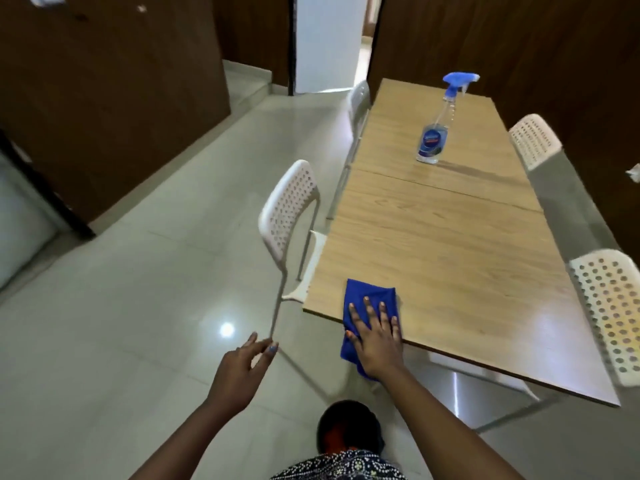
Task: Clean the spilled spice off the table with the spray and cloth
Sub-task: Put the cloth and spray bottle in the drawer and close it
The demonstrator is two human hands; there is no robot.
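Wood table (450,258) near edge: we press the cloth (370,297) flat under our spread right hand (375,336), left hand (242,368) loose and empty, sweeping spice off into it.

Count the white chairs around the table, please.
4: two on the table's left side, near and far; two on its right, near and far. Others may be hidden.

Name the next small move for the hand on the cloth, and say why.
Probably pull the blue cloth off the table's near edge. The right hand presses it flat at that edge, part of it already hangs over, and the left hand waits open below, likely to catch what comes off.
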